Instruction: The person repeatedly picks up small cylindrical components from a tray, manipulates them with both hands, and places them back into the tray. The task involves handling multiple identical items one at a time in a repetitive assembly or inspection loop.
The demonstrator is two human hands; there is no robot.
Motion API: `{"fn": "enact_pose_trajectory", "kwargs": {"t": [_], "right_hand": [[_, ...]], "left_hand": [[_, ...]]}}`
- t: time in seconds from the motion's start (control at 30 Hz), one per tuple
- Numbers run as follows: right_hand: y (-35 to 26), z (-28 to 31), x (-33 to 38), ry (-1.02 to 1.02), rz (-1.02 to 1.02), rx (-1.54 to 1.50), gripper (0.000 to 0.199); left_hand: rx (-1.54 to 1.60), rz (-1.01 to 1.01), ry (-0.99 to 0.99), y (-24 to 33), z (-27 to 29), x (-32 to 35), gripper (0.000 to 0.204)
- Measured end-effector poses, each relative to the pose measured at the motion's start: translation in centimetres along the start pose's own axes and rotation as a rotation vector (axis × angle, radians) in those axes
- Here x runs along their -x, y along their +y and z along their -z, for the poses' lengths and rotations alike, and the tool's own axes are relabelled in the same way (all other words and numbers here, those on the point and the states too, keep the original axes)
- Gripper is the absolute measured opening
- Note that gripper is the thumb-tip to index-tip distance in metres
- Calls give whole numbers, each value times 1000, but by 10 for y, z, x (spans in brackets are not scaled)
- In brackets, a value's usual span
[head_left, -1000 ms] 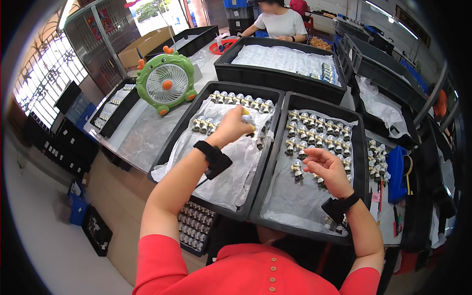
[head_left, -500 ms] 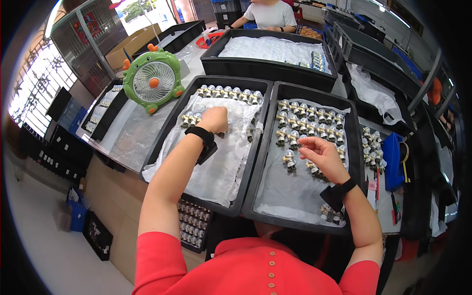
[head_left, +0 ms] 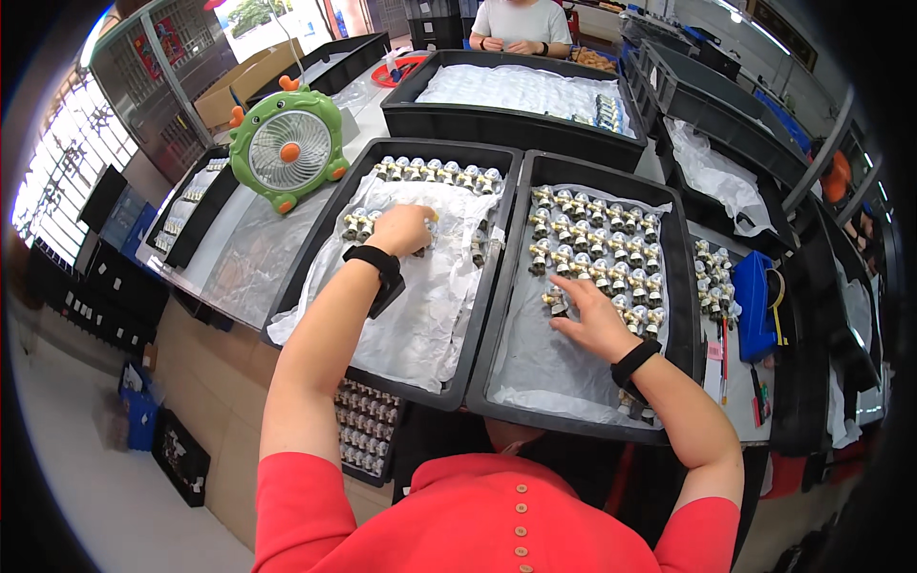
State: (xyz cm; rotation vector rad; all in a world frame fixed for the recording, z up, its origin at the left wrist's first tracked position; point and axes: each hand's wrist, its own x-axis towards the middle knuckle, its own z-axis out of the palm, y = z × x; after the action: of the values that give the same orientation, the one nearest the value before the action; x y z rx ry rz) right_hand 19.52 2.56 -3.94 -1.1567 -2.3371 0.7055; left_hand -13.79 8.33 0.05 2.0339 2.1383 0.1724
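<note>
My left hand (head_left: 401,231) is closed over the paper-lined left tray (head_left: 272,325), beside a few small white-and-gold figurines (head_left: 357,225). Parts of a figurine show at its fingers, which mostly hide it. Above the right tray (head_left: 480,382), my right hand (head_left: 594,320) has its thumb and fingers apart around a single figurine (head_left: 556,304), without a visible grip on it. Rows of similar figurines (head_left: 597,239) fill the far part of the right tray. Another row (head_left: 435,172) stands along the far end of the left tray.
A green fan (head_left: 288,148) stands left of the trays. Behind them is a large black tray (head_left: 516,122) with clear wrap. More figurines (head_left: 712,277), a blue box (head_left: 753,306) and pens lie at the right. Across the table sits a person in a white shirt (head_left: 521,24).
My right hand has moved left and down toward the lone figurine, its fingers spreading around it. My left hand stays over the left tray, shifted slightly. The person opposite has brought both hands together.
</note>
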Motion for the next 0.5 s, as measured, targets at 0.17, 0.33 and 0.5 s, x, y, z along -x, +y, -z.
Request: {"fn": "enact_pose_trajectory", "kwargs": {"t": [0.17, 0.33, 0.5], "right_hand": [[4, -10, 0, -46, -6, 86, 41], [-6, -11, 1, -18, -46, 94, 35], [-3, -8, -2, 35, -136, -55, 38]], "left_hand": [[22, -141, 152, 21, 18, 21, 41], [920, -400, -194, 97, 35, 61, 36], [1359, -337, -406, 136, 10, 81, 46]]}}
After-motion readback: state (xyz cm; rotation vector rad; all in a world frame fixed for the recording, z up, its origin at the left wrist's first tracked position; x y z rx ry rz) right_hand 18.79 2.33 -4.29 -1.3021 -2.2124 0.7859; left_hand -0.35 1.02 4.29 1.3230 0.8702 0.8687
